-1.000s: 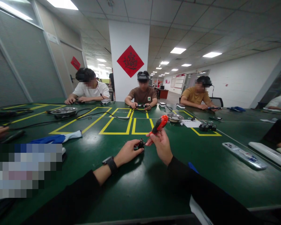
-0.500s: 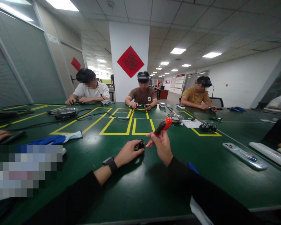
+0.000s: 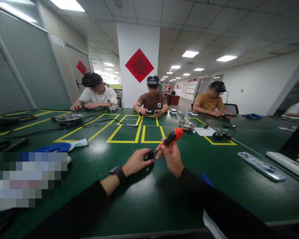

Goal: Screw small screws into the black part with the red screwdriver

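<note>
My left hand (image 3: 139, 161) is closed on a small black part with a metal cylindrical top (image 3: 151, 153), held upright just above or on the green table (image 3: 129, 205). In my right hand (image 3: 173, 158) is a screwdriver (image 3: 173, 136) with a red and black handle, gripped by the fingers and tilted with its handle up to the right. Its thin shaft points down and left toward the side of the black part. Whether the tip touches the part is too small to tell.
Yellow tape (image 3: 123, 142) marks boxes on the table. Several black parts (image 3: 221, 135) stand by a white paper (image 3: 203, 131) and a metal bowl (image 3: 186, 124). A phone (image 3: 261, 166) lies right, a blue-white glove (image 3: 62, 146) left. Three people sit opposite; another metal bowl (image 3: 69, 118) stands far left.
The screwdriver has tilted slightly lower, its shaft now nearer the black part. My left hand stays in place. At the far left, another person's hand has gone out of view.
</note>
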Demonstrator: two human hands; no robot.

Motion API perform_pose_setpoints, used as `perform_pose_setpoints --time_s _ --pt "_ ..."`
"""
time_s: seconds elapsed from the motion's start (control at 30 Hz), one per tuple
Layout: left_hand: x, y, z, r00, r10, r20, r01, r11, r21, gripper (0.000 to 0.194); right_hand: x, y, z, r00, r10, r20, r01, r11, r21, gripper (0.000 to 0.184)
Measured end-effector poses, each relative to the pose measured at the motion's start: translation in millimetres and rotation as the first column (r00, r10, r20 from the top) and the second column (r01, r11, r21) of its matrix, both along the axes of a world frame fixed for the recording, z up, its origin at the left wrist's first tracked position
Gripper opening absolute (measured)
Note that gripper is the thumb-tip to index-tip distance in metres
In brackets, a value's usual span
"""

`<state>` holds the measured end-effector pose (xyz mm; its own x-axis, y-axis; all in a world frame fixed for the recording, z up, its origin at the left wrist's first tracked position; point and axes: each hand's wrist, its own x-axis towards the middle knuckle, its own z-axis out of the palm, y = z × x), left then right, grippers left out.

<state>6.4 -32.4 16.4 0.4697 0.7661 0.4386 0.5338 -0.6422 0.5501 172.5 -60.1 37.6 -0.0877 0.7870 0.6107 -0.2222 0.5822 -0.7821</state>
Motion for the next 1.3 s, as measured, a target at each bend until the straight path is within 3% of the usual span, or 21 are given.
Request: perform_pose_setpoints --time_s 0.47,0.7,0.87,1.07,1.3 --pt "1.9 -1.8 4.7 0.996 -0.001 0.091 0.012 0.993 -0.117 0.019 4.7 1.3 5.9 0.996 0.004 -0.086 -0.009 0.998 -0.060 0.027" --pt "1.8 0.2 1.2 0.998 0.008 0.068 -0.002 0.997 -0.082 0.018 4.3 0.9 10.5 0.999 0.006 -0.043 -0.009 0.998 -0.063 0.026" --pt "0.5 -0.6 0.5 0.999 -0.008 0.047 0.011 0.998 -0.058 0.019 2.4 2.5 7.9 0.998 -0.035 -0.059 0.031 0.998 -0.055 0.038" --pt "0.4 -0.1 -0.4 1.000 -0.011 0.013 0.011 1.000 -0.014 0.020 8.6 4.3 7.7 0.997 0.047 -0.057 -0.051 0.996 -0.072 0.033" --pt "0.2 2.8 -4.2 1.000 -0.006 0.002 0.006 1.000 0.003 0.022 6.8 4.5 7.2 0.999 0.026 -0.022 -0.026 0.999 -0.029 0.040"
